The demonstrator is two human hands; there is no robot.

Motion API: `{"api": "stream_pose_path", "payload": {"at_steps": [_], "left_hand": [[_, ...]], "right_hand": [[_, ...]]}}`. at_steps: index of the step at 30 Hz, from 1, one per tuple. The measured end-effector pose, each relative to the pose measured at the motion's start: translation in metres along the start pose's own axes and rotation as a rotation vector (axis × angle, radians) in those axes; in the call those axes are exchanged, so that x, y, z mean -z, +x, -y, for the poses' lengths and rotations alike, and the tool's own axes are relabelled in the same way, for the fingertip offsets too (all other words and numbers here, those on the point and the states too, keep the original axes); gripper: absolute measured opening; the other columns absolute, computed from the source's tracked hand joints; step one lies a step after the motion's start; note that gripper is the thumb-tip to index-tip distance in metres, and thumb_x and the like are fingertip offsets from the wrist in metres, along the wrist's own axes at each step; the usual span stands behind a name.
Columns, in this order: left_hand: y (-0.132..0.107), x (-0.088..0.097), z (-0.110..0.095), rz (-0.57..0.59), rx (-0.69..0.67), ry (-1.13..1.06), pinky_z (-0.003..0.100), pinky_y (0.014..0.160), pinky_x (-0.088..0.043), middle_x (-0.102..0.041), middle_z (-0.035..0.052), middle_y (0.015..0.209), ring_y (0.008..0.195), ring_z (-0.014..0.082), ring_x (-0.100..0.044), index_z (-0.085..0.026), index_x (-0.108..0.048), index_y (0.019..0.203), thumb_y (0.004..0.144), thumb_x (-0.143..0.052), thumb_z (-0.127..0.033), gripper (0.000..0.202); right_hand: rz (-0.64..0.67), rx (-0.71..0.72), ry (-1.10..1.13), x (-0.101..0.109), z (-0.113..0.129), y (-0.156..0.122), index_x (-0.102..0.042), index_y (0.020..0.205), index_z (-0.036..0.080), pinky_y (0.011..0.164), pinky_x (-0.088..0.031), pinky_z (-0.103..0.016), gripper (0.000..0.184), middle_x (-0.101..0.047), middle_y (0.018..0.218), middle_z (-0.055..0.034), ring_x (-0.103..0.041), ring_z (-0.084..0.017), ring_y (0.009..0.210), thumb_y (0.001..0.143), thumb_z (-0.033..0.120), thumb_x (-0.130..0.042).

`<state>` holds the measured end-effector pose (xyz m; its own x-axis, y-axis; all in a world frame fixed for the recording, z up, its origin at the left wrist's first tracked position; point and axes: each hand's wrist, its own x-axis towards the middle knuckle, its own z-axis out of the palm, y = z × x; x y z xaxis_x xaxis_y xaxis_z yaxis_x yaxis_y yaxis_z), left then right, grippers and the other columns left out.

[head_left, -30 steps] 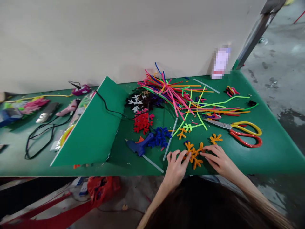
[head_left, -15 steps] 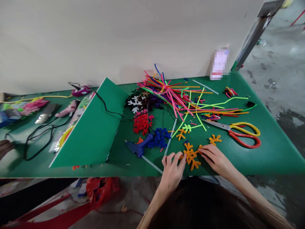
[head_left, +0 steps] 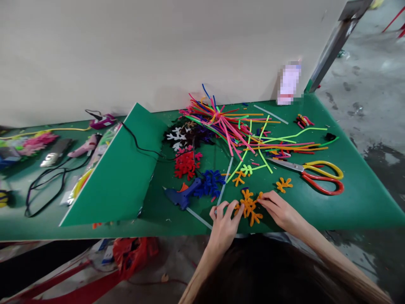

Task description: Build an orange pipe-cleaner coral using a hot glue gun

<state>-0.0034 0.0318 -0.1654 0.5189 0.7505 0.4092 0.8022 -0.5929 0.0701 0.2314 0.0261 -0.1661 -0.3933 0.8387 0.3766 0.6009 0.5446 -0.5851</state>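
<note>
Close to the table's near edge lies an orange pipe-cleaner snowflake point(head_left: 249, 207) with several branched arms. My left hand point(head_left: 224, 223) rests at its left side, fingers bent and closed on one arm. From the right, my right hand point(head_left: 278, 209) pinches the tip of another arm between thumb and fingers. Two separate orange branched pieces, one above point(head_left: 238, 178) and one to the right point(head_left: 284, 184), lie nearby. A blue glue gun point(head_left: 182, 197) sits left of my hands, beside a pile of blue pipe-cleaner snowflakes point(head_left: 211, 184).
Scissors point(head_left: 319, 175) with yellow and red handles lie at right. Behind my hands is a bundle of colored pipe cleaners point(head_left: 218, 118). A green board point(head_left: 117, 173) stands tilted at left, a black cable crossing it. Red snowflakes point(head_left: 187, 164) and a leaning phone point(head_left: 288, 83) are farther back.
The view has shifted slightly. Both hands stay on the orange snowflake with nearly the same hold. Another person's hand at the far left has gone from view; a yellow-and-black object shows there.
</note>
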Motion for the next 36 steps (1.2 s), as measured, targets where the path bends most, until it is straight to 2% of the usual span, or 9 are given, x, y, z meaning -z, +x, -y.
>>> {"api": "stream_pose_path", "payload": {"at_steps": [8,12,16,22,25,27,30,33,36], "left_hand": [[-0.001,0.002,-0.004,-0.05,0.02,-0.004,0.042,0.088,-0.029,-0.071,0.0069,0.106,0.099,0.0255,-0.05,-0.026,-0.071,0.11,0.083,-0.067,-0.01,0.032],[-0.004,0.011,-0.01,-0.137,0.074,-0.057,0.041,0.088,-0.031,-0.07,0.0112,0.103,0.097,0.0248,-0.051,-0.017,-0.069,0.115,0.089,-0.061,-0.017,0.028],[-0.002,0.012,-0.019,-0.143,0.12,-0.064,0.042,0.088,-0.031,-0.067,0.0112,0.107,0.098,0.0257,-0.049,-0.023,-0.071,0.114,0.088,-0.062,-0.021,0.028],[0.003,0.009,-0.019,-0.028,0.11,-0.087,0.046,0.086,-0.035,-0.062,0.0124,0.117,0.104,0.0297,-0.046,-0.027,-0.071,0.113,0.086,-0.064,-0.023,0.028],[0.002,0.018,-0.014,-0.109,0.126,-0.258,0.044,0.085,-0.041,-0.061,0.0127,0.115,0.103,0.0281,-0.05,-0.025,-0.07,0.112,0.084,-0.065,-0.02,0.028],[0.002,0.026,-0.012,-0.259,0.214,-0.486,0.039,0.081,-0.047,-0.064,0.0103,0.101,0.095,0.0235,-0.055,-0.023,-0.069,0.109,0.084,-0.063,-0.011,0.028],[0.006,0.034,-0.017,-0.427,0.506,-0.893,0.03,0.071,-0.05,-0.063,0.0029,0.077,0.076,0.0172,-0.059,-0.019,-0.067,0.099,0.082,-0.066,-0.01,0.02],[0.012,0.041,-0.025,-0.437,0.798,-1.168,0.03,0.07,-0.051,-0.063,0.0013,0.069,0.069,0.0165,-0.059,-0.017,-0.069,0.089,0.074,-0.076,-0.018,0.016],[0.018,0.045,-0.031,-0.382,0.939,-1.326,0.031,0.072,-0.052,-0.065,0.0024,0.067,0.069,0.0171,-0.06,-0.014,-0.071,0.088,0.068,-0.082,-0.023,0.024]], "right_hand": [[0.056,0.025,0.024,0.001,-0.002,-0.001,-0.055,0.129,0.017,0.091,-0.055,-0.042,0.038,-0.058,0.114,-0.0137,-0.057,-0.022,0.107,0.097,0.007,-0.038],[-0.141,-0.081,-0.011,0.015,-0.003,-0.011,-0.055,0.131,0.023,0.092,-0.054,-0.041,0.039,-0.06,0.116,-0.0111,-0.059,-0.023,0.108,0.096,0.011,-0.047],[-0.312,-0.194,-0.073,0.026,-0.009,-0.025,-0.06,0.126,0.026,0.087,-0.054,-0.039,0.037,-0.062,0.109,-0.0093,-0.063,-0.023,0.1,0.094,0.01,-0.048],[-0.212,-0.14,-0.143,0.016,-0.012,-0.04,-0.056,0.129,0.023,0.088,-0.051,-0.043,0.04,-0.062,0.111,-0.011,-0.061,-0.024,0.101,0.093,0.006,-0.047],[-0.205,-0.139,-0.152,0.017,-0.007,-0.04,-0.055,0.129,0.022,0.088,-0.051,-0.043,0.041,-0.061,0.112,-0.012,-0.061,-0.025,0.101,0.093,0.006,-0.047],[-0.251,-0.149,-0.161,0.022,-0.005,-0.038,-0.057,0.129,0.023,0.088,-0.051,-0.043,0.04,-0.061,0.113,-0.0122,-0.061,-0.025,0.101,0.093,0.007,-0.047],[-0.314,-0.161,-0.195,0.033,-0.006,-0.034,-0.059,0.127,0.024,0.088,-0.052,-0.042,0.039,-0.062,0.111,-0.011,-0.063,-0.025,0.099,0.093,0.009,-0.047],[-0.349,-0.214,-0.248,0.043,-0.015,-0.033,-0.061,0.123,0.025,0.09,-0.051,-0.043,0.036,-0.062,0.111,-0.0106,-0.063,-0.025,0.099,0.093,0.012,-0.047],[-0.359,-0.256,-0.281,0.049,-0.028,-0.033,-0.063,0.118,0.023,0.09,-0.051,-0.045,0.031,-0.058,0.111,-0.0119,-0.06,-0.027,0.103,0.094,0.013,-0.046]]}}
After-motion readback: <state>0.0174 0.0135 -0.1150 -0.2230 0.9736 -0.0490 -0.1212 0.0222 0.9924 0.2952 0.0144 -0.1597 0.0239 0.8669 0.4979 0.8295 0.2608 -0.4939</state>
